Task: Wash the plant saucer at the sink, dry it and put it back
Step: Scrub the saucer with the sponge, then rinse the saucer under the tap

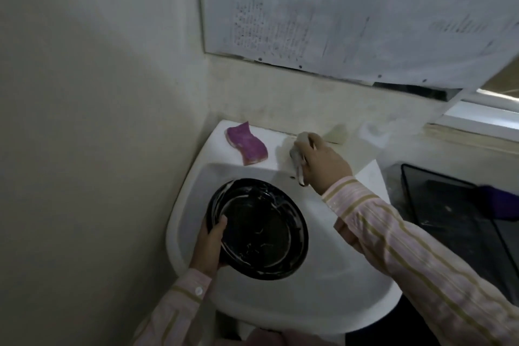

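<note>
A round black plant saucer (261,230), streaked with white suds, is held tilted over the white sink (337,284). My left hand (209,247) grips its near left rim, thumb inside the dish. At the back of the basin my right hand (323,163) is wrapped around the metal tap (297,161), whose spout pokes out below my fingers. No water stream is visible.
A purple sponge (247,144) lies on the sink's back left ledge. A pale wall stands close on the left. A paper-covered mirror (351,14) hangs above. A dark mesh tray (455,222) sits on the counter to the right.
</note>
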